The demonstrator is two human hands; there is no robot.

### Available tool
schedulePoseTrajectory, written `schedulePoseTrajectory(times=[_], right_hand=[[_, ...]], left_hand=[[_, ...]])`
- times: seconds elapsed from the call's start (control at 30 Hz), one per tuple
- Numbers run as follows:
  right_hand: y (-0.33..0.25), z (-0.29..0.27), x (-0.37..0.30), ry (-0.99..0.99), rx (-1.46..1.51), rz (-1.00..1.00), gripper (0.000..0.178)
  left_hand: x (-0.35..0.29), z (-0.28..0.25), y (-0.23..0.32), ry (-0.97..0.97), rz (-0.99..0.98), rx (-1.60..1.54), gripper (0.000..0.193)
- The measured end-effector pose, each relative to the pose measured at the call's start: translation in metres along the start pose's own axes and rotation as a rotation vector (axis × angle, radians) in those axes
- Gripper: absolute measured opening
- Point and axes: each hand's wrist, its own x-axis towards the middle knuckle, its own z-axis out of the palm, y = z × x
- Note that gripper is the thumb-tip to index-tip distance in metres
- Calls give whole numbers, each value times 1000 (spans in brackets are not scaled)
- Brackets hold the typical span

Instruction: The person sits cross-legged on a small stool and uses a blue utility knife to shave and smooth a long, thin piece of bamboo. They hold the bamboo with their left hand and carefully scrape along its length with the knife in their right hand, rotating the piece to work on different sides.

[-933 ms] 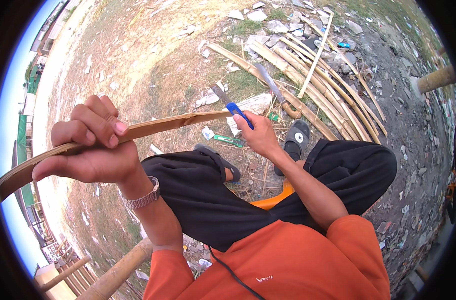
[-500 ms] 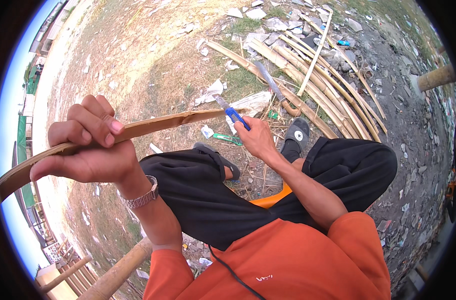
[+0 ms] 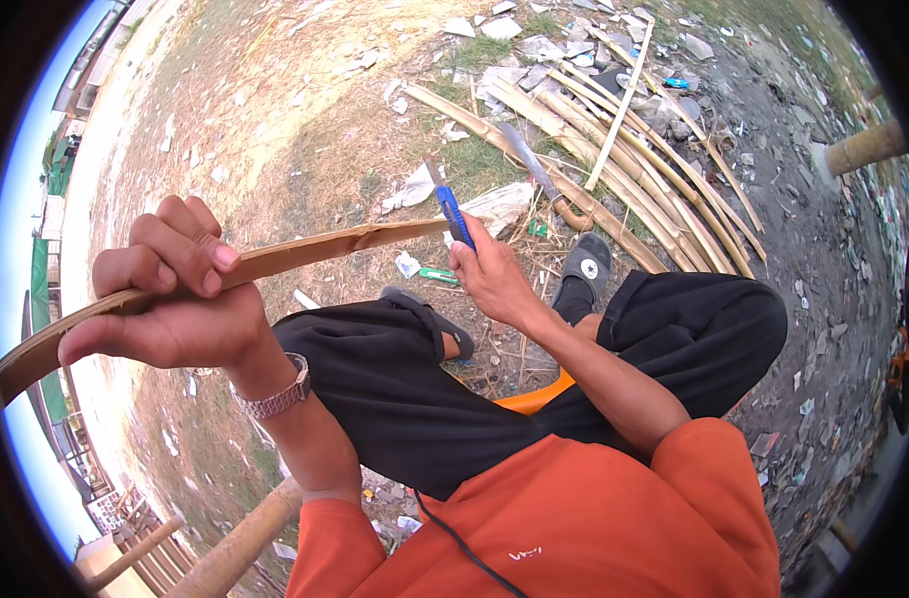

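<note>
Bamboo strips (image 3: 629, 179) and a saw (image 3: 527, 157) lie beyond the blue knife (image 3: 455, 216).

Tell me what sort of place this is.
Probably an outdoor work spot on rough ground: open sky shows at the left edge, bamboo strips lie together amid scattered litter, and the right hand holds a cutter.

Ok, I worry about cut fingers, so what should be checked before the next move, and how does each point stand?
1. Left hand gripping the long flat brown bamboo strip: ok.
2. Right hand holding the blue-handled utility knife: ok.
3. Left hand apart from the knife's grey blade: ok.
4. Hands protected: not ok, both are bare.
5. Blade locked in its handle: cannot tell.
</note>
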Motion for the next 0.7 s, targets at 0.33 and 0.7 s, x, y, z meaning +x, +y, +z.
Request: schedulePoseTrajectory(times=[0.33,0.7], right_hand=[[-25,-4,-2,126,-29,-19,24],[-73,-9,-19,-55,-250,-79,23]], left_hand=[[1,-2,0,-6,16,-16,69],[5,4,-2,110,89,92,69]])
